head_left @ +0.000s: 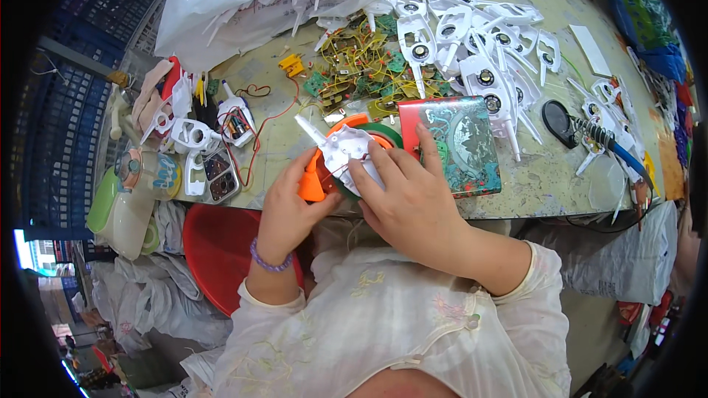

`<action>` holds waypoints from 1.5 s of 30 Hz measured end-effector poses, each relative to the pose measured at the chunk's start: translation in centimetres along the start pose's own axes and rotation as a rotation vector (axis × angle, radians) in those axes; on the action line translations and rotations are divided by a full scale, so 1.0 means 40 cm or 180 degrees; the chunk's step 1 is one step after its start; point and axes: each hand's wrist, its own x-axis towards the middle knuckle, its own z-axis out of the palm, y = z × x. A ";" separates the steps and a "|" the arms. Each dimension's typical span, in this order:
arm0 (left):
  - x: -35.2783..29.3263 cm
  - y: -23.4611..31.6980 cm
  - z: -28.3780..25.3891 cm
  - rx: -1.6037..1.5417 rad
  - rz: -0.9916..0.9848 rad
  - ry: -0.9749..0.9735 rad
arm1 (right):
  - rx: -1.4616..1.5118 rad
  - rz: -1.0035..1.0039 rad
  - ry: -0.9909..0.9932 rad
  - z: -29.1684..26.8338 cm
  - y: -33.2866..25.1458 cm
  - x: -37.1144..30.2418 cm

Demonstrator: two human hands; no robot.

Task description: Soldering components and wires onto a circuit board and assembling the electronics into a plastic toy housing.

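A white plastic shell half (345,149) with a narrow stem lies between my two hands, its hollow inside facing up. My left hand (286,203) grips it from the left, fingers curled at its edge. My right hand (413,195) presses its fingertips onto the shell's right side, and a thin dark red wire shows there. Below the shell is an orange and green round thing (383,133), mostly hidden; an orange piece (313,187) sticks out by my left thumb. A red and teal box (468,151) lies just beyond my right hand.
Green circuit boards with yellow wires (361,66) are heaped beyond my hands. White shells with round speakers (479,51) pile up at the back right. A soldering iron (627,158) rests in its coiled holder (590,131). A red basin (214,250) stands below the table's front edge.
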 end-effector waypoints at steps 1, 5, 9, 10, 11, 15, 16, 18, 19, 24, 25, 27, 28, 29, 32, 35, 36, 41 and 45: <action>0.017 -0.007 -0.016 0.0156 0.0301 -0.0131 | 0.0174 0.0014 -0.0076 0.001 0.000 0.001; 0.111 -0.027 -0.074 0.0417 0.0800 -0.0736 | 0.0924 0.0121 0.0659 -0.002 0.015 -0.010; 0.204 -0.021 -0.117 0.0915 0.1959 -0.1108 | 0.1992 0.0435 0.1566 -0.006 0.045 -0.027; 0.221 -0.015 -0.116 0.1034 0.1915 -0.1217 | 0.2462 0.0651 0.1779 -0.004 0.049 -0.031; 0.235 -0.005 -0.110 0.1083 0.1905 -0.1321 | 0.2828 0.0669 0.1830 -0.008 0.060 -0.037; 0.277 0.047 -0.049 0.1102 0.2203 -0.1601 | 0.3560 0.0883 0.1806 -0.011 0.066 -0.052; 0.285 0.062 -0.033 0.1083 0.2378 -0.1745 | 0.3753 0.0935 0.1807 -0.012 0.065 -0.053; 0.292 0.089 -0.007 0.1081 0.2683 -0.1615 | 0.3938 0.0989 0.1810 -0.011 0.063 -0.054; 0.294 0.101 0.002 0.1086 0.2807 -0.1663 | 0.4100 0.1035 0.1850 -0.010 0.063 -0.053; 0.288 0.131 0.025 0.0907 0.2949 -0.1810 | 0.4245 0.1003 0.1938 0.000 0.067 -0.053; 0.283 0.133 0.030 0.1032 0.2831 -0.1934 | 0.4175 0.0933 0.2017 0.000 0.066 -0.054; 0.272 0.138 0.031 0.0873 0.3086 -0.1313 | 0.4232 0.0981 0.2229 -0.004 0.065 -0.056; 0.267 0.140 0.029 0.0945 0.3019 -0.1284 | 0.4358 0.1087 0.2378 -0.008 0.065 -0.056; 0.261 0.142 0.021 0.0997 0.3061 -0.1083 | 0.4535 0.1212 0.2434 -0.017 0.068 -0.058; 0.235 0.153 -0.004 0.0747 0.2755 -0.0883 | 0.5250 0.1234 0.2972 -0.048 0.085 -0.054; 0.192 0.163 -0.002 0.0409 0.2802 -0.0824 | 0.5512 0.1271 0.2994 -0.078 0.101 -0.053; 0.177 0.165 0.003 0.0200 0.2829 -0.0796 | 0.5324 0.1212 0.2793 -0.083 0.101 -0.056; 0.116 0.168 0.018 0.0395 0.3113 -0.0973 | 0.4184 0.0753 0.2326 -0.072 0.093 -0.082; 0.061 0.175 0.056 0.0059 0.2786 -0.1075 | 0.3978 0.1024 0.2331 -0.051 0.107 -0.107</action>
